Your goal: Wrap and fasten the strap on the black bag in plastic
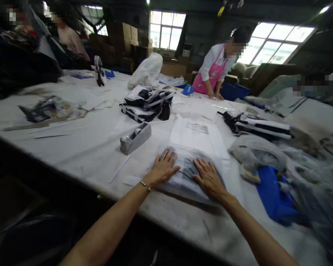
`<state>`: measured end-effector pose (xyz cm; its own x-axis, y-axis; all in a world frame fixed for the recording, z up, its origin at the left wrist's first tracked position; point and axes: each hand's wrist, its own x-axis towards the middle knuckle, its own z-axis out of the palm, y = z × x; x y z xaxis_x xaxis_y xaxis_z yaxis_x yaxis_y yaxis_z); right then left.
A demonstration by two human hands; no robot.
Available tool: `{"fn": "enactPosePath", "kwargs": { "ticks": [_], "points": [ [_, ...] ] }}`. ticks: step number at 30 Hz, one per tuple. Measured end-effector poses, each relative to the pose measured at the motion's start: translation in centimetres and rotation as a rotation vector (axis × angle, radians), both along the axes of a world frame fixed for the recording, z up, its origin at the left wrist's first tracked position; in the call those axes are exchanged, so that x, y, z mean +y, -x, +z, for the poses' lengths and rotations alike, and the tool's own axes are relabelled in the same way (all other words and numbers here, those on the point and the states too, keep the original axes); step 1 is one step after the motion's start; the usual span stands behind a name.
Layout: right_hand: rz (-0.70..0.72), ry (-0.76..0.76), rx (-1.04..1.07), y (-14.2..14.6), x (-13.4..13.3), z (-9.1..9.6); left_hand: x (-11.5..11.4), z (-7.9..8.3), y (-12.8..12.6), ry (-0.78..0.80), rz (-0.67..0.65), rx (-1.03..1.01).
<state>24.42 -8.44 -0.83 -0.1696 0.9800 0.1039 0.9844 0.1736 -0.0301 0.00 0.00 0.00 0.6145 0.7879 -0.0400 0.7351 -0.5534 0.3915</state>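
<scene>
A clear plastic bag (183,184) with folded dark and white fabric inside lies near the front edge of the white table (86,155). My left hand (164,168) rests flat on the left part of the bag, fingers spread. On its right part my right hand (209,177) lies flat too, palm down with the fingers apart. Beyond the bag, its clear plastic stretches away over the table, with small dark print (197,128) on it. A grey tape dispenser (135,138) stands to the left, apart from my hands.
Folded black-and-white garments (147,103) are stacked farther back, with another pile (262,125) at right. A blue tape dispenser (276,195) and crumpled plastic bags (258,151) lie on the right. Across the table a person in a pink apron (212,74) leans over it.
</scene>
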Motion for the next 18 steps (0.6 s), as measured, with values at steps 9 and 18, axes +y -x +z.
{"fn": "enactPosePath", "kwargs": {
  "ticks": [9,18],
  "points": [
    [-0.019,0.006,0.068,-0.4,0.4,0.4,1.8,-2.4,1.2,0.076,0.11,-0.186],
    [0.078,-0.315,0.181,4.6,-5.0,4.1,3.3,0.3,4.4,0.505,0.514,-0.433]
  ]
}}
